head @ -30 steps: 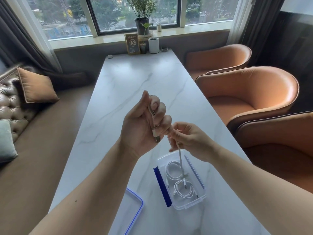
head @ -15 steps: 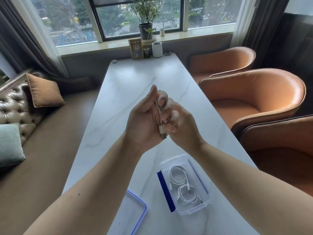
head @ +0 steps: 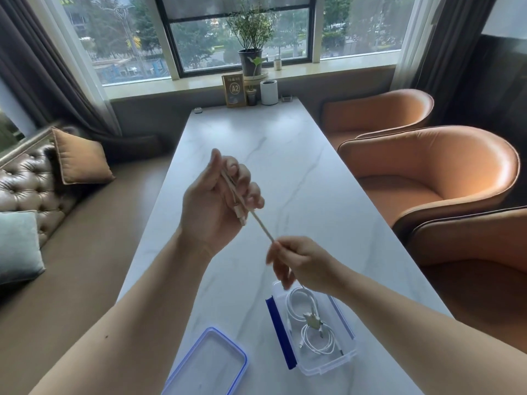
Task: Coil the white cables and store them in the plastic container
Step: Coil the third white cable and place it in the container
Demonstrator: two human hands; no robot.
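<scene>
My left hand [head: 219, 201] curls round the loops of the white cable [head: 261, 225], my right hand [head: 299, 260] pinches its taut tail just above the plastic container [head: 322, 371], and I should lay each turn snug with even tension so none slips.

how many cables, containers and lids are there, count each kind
cables: 3 (1 held cable, 2 coils in the container)
container: 1
lid: 1
total: 5

Orange armchairs [head: 427, 178], tufted sofa [head: 25, 181], potted plant [head: 251, 38]
</scene>
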